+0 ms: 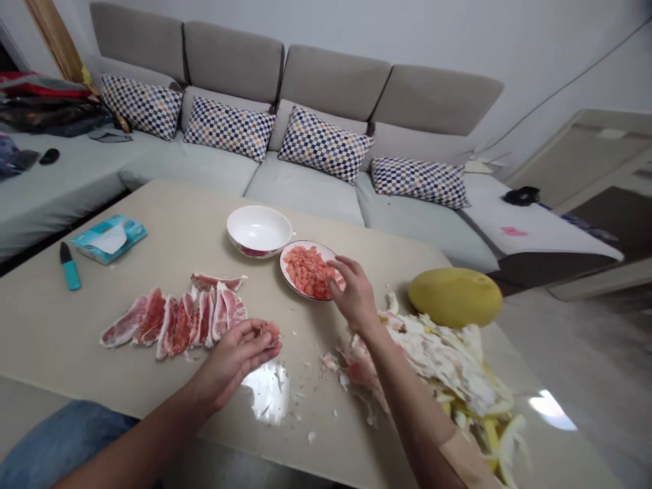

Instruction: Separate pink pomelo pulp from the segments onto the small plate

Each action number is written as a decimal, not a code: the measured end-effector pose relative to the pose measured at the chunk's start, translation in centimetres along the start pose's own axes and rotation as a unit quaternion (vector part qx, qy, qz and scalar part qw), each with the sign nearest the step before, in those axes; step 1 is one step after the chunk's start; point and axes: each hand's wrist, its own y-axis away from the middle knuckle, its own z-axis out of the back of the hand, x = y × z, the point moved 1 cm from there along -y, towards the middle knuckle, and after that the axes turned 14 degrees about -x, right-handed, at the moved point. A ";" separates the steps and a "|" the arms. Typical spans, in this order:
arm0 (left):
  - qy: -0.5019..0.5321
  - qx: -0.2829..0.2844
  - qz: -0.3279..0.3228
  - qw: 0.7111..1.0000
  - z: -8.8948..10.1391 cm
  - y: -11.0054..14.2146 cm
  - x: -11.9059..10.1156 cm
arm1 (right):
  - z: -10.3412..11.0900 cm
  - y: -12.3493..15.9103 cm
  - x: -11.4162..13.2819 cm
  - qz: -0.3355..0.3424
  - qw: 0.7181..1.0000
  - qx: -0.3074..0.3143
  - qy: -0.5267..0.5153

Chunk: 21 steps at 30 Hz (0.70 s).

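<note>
My left hand [239, 353] is closed around a small piece of pink pomelo flesh [271, 333], held above the table. At the right edge of a dark-rimmed plate [290, 282] hovers my right hand [353, 291], its thumb and fingers apart. Loose pink pomelo pulp [308, 270] covers the plate, some of it close to my right fingertips. Left of my left hand lies a row of pomelo segments [178, 319], several still in pale membrane. Torn membrane and peel [443, 360] are heaped beside and behind my right forearm.
A white bowl [259, 229] stands behind the plate, touching or nearly touching it. A whole yellow pomelo [455, 297] rests at the table's right. On the left are a teal-handled knife [70, 268] and a tissue pack [109, 239]. Small scraps dot the table [168, 204]; a sofa [310, 193] is beyond.
</note>
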 end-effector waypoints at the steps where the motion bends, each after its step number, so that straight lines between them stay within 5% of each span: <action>1: 0.005 -0.002 -0.003 1.000 0.0 0.0 0.1 | 0.2 1.5 1.1 0.005 1.000 0.012 -0.005; 5: -0.020 -0.008 -0.031 0.999 -0.3 0.3 0.2 | 0.6 8.6 6.0 -0.037 0.992 0.108 -0.059; 8: -0.071 -0.028 -0.074 0.994 -0.8 0.7 0.2 | 0.5 11.6 8.3 -0.073 0.989 0.089 -0.091; 12: -0.110 -0.028 -0.115 0.987 -1.1 0.9 0.2 | 0.3 12.0 8.7 -0.118 0.983 0.064 -0.123; 21: -0.176 -0.008 -0.204 0.963 -0.9 0.6 0.4 | 1.2 11.4 8.1 -0.193 0.957 0.163 -0.141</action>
